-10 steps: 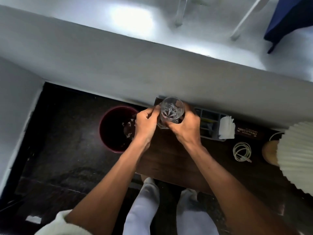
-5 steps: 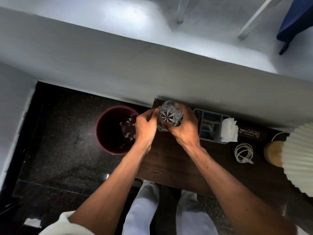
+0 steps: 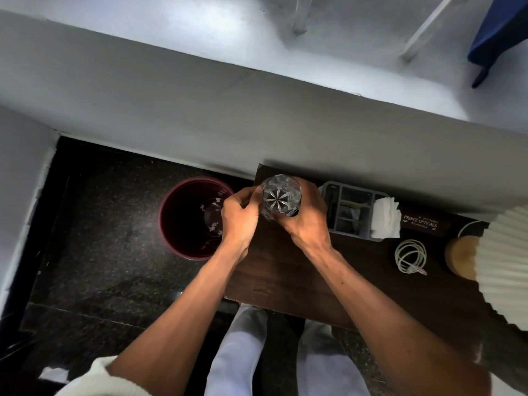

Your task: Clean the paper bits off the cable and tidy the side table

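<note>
A cut-crystal glass (image 3: 281, 195) stands upright at the back left corner of the dark wooden side table (image 3: 288, 278). My left hand (image 3: 238, 217) grips its left side and my right hand (image 3: 307, 217) wraps its right side. A coiled white cable (image 3: 410, 257) lies on the table to the right, apart from both hands. On the floor left of the table stands a maroon bin (image 3: 171, 224) with white paper bits (image 3: 213, 225) inside.
A grey divided organiser (image 3: 350, 211) with white napkins (image 3: 385, 221) sits against the wall. Right of it are a dark glasses case (image 3: 420, 224) and a lamp with a pleated cream shade (image 3: 505, 264) on a wooden base (image 3: 460, 260). My legs stand below the table edge.
Both hands have kept hold of the glass and shifted it slightly toward the table's back left corner. The camera view has drifted a little.
</note>
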A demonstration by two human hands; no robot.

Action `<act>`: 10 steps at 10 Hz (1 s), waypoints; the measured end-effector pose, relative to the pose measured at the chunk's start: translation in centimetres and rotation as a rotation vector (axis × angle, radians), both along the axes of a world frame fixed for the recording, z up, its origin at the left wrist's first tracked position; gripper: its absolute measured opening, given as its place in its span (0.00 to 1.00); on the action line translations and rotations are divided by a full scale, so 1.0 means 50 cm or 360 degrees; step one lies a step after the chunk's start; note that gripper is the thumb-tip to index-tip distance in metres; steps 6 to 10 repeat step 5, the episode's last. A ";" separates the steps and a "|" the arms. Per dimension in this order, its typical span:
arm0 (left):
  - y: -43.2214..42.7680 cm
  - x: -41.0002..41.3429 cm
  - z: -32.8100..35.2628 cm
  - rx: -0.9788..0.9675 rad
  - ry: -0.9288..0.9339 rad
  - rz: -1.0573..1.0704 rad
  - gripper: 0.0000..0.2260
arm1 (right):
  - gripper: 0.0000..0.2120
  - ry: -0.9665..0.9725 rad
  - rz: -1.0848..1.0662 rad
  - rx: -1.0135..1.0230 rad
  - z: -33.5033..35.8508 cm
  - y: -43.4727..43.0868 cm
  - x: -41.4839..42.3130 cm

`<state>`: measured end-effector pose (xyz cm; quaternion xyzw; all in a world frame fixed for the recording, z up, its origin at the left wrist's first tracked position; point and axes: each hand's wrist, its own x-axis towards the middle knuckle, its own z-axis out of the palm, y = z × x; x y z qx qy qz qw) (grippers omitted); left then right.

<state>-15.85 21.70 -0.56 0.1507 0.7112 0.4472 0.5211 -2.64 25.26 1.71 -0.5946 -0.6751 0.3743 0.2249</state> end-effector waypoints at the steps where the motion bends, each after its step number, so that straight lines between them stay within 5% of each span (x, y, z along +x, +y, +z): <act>1: 0.000 -0.002 0.001 -0.0001 -0.0008 -0.0007 0.07 | 0.34 -0.0019 0.0031 -0.0002 0.000 0.000 -0.001; 4: -0.011 0.007 0.027 0.0029 0.0121 -0.0058 0.09 | 0.46 -0.0125 0.0103 -0.0105 -0.002 -0.007 0.015; 5: -0.026 0.016 0.045 0.0001 0.0485 -0.0014 0.12 | 0.48 -0.0167 0.0069 -0.0122 0.009 -0.025 0.030; 10: -0.026 0.016 0.045 0.0001 0.0485 -0.0014 0.12 | 0.48 -0.0167 0.0069 -0.0122 0.009 -0.025 0.030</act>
